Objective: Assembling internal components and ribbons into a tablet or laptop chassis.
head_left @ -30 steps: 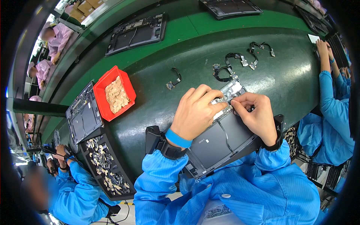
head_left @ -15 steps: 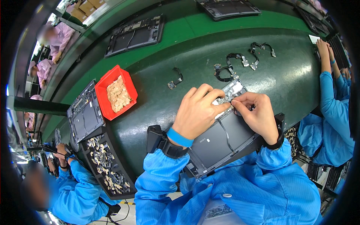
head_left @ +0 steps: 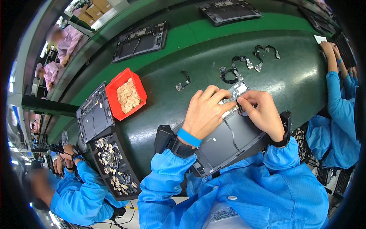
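In front of me a dark grey tablet housing (head_left: 217, 149) lies tilted, circuit parts along its far edge and a thin flat cable down its middle. My left hand (head_left: 204, 116) rests over the far part with fingers spread, fingertips touching the circuit area. Beside it, my right hand (head_left: 263, 112) pinches with thumb and forefinger at the same spot; a small dark piece shows under its fingers, too hidden to name. Just past the housing lie several black flex cables (head_left: 228, 79) with small connectors, and a single flex cable (head_left: 185, 81) lies farther left.
A red bin (head_left: 111, 100) of tan pieces stands left, beside another housing (head_left: 95, 121) and a black tray (head_left: 135, 187) of small parts. More housings (head_left: 140, 42) sit on the green belt (head_left: 187, 31). Co-workers in blue sleeves (head_left: 85, 194) sit on both sides.
The view has shifted slightly, so the bin and tray appear farther right. My hands stay at the circuit area, the right thumb and forefinger still pinched together.
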The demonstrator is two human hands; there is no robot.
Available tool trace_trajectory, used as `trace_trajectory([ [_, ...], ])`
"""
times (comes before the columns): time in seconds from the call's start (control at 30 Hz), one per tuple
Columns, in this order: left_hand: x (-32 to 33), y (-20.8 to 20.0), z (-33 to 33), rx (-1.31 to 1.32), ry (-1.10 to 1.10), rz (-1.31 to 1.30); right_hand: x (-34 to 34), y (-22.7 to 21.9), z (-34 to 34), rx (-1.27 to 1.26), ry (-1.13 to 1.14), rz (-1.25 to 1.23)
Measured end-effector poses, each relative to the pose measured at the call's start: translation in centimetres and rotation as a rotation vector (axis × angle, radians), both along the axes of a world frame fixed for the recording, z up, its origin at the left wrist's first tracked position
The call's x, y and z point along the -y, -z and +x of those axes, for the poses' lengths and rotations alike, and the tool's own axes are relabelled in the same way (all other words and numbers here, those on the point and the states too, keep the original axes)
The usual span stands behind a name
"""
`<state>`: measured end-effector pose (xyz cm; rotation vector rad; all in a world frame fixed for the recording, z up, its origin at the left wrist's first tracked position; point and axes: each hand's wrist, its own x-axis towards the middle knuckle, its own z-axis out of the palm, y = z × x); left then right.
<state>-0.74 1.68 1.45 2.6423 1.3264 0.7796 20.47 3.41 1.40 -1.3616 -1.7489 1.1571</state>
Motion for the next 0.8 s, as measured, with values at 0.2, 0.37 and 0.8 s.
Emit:
trace_trajectory([
  [0.2,0.1,-0.2,-0.2,-0.017,0.009,0.011,0.7,-2.7,0.6,-0.036,-0.014,-0.146],
  [0.37,0.3,-0.6,0.0,-0.043,0.011,0.026,1.1,-2.8,1.8,0.034,0.023,-0.005],
  [0.8,1.3,-2.2,5.1,0.263,-0.001,-0.25,1.3,-0.1,3.1,-0.497,0.022,-0.081],
])
